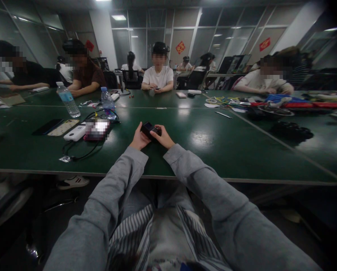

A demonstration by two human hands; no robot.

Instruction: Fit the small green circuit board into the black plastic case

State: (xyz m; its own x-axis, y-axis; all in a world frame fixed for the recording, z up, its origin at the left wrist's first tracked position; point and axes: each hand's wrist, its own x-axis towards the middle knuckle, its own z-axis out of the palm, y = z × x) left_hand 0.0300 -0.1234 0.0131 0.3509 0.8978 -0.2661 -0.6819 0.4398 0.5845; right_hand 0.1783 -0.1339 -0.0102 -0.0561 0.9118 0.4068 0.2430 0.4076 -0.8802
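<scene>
Both my hands hold a small black boxy device with a dark screen (148,127), just above the green table near its front edge. My left hand (140,137) wraps its left side, thumb along the edge. On the right side, my right hand (164,137) grips it with the fingers bent over the top. The device's underside is hidden by my hands, and I cannot make out its exact kind.
Left on the green table (185,158) are a white power bank (75,131), a phone with a lit screen (97,130), cables and two water bottles (68,99), (108,101). A pen (223,115) and black gloves (291,131) lie right. Several people sit opposite.
</scene>
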